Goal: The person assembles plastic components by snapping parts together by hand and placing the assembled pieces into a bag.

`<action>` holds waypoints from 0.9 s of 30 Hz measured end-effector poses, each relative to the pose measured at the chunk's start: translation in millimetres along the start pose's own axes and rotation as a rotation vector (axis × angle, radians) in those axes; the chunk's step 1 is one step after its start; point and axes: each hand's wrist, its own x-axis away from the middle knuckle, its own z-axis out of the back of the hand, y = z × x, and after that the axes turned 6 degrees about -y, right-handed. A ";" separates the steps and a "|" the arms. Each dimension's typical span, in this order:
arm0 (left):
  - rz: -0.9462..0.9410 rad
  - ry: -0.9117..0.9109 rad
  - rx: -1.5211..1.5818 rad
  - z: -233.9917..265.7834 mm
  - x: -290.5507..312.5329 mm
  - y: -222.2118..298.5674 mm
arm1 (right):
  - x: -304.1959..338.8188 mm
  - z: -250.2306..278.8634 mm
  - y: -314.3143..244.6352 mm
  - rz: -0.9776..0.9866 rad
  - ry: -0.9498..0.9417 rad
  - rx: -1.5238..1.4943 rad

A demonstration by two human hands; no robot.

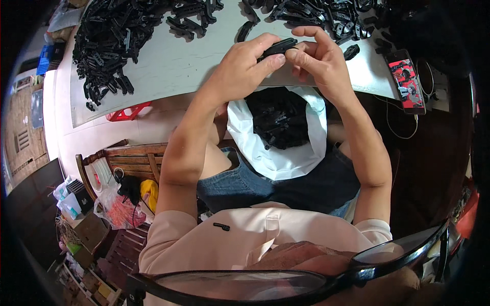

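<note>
Above the near edge of the white table, my left hand [248, 65] is closed round a small black plastic part [279, 47], elongated with a ridged top. My right hand [319, 58] pinches the right end of the same part between thumb and fingers, its index finger raised and bent. The exact kind of part cannot be made out. Below my hands, a white bag [242, 130] sits open on my lap, its rim folded outward, with many similar black parts [283, 120] inside.
A large heap of black plastic parts [115, 41] covers the table's left, with another pile [326, 18] at the far right. A phone [407, 81] with a lit screen and cable lies at the table's right edge. A wooden chair [133, 158] with bags stands left.
</note>
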 end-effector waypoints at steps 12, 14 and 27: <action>0.052 -0.146 0.082 16.9 0.9 -0.2 | 2.1 0.5 -4.1 -0.064 -0.089 0.032; 0.060 -0.154 0.091 17.7 0.5 2.7 | 2.7 1.4 -4.2 -0.073 -0.088 0.043; -0.048 0.439 -0.401 43.2 -16.9 -31.6 | 2.3 -10.9 -15.2 -0.013 -0.454 0.854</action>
